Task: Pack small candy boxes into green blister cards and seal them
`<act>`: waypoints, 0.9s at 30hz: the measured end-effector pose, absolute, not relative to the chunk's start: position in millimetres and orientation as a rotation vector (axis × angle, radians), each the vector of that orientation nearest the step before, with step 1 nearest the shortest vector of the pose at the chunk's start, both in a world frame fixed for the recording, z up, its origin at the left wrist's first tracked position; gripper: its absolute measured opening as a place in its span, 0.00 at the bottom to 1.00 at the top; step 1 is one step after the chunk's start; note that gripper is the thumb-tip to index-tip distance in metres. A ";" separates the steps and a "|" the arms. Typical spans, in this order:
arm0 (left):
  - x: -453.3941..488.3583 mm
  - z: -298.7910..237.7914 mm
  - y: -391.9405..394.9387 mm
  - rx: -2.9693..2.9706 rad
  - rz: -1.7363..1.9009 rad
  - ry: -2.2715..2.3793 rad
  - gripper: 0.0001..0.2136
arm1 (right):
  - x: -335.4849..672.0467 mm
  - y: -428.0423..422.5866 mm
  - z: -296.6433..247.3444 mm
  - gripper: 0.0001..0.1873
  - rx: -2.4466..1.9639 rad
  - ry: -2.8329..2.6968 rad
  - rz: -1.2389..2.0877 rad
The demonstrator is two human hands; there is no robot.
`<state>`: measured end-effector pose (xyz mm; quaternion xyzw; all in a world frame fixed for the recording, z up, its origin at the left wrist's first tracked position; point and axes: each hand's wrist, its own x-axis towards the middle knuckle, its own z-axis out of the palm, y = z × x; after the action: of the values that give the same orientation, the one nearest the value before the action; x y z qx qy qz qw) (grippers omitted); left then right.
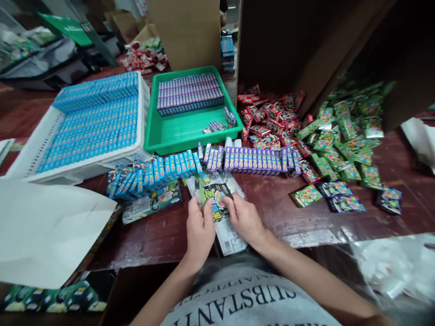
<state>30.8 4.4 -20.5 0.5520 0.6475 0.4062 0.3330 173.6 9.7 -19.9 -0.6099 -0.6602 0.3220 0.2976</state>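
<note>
Grey shirt (244,294) below them, left hand (200,224) and right hand (247,218) pinch a printed pouch (216,195), seemingly parting its edge, which next calls for steadiness.

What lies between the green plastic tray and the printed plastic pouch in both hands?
In the head view: small purple cardboard boxes and small blue cardboard boxes, then another printed pouch.

Glossy plastic packet (216,199), smooth plastic tray (185,130), shiny wood-look tabletop (268,194), matt cardboard panel (185,36), cloth shirt (244,294)
</note>
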 end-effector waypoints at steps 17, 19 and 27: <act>-28.0 39.0 187.7 2.657 -0.105 1.616 0.47 | 440.1 93.5 24.6 0.62 -1.764 -2.405 0.269; -26.3 41.9 198.5 2.687 -0.162 1.603 0.47 | 449.3 89.2 24.5 0.64 -1.790 -2.429 0.318; 8.3 68.5 148.6 2.724 0.519 1.309 0.39 | 452.3 109.4 11.6 0.56 -1.711 -2.490 0.295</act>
<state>8.3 148.6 68.5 0.8876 0.4267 0.1692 0.0376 452.3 109.4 11.6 -0.5629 -0.8191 0.0971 0.0530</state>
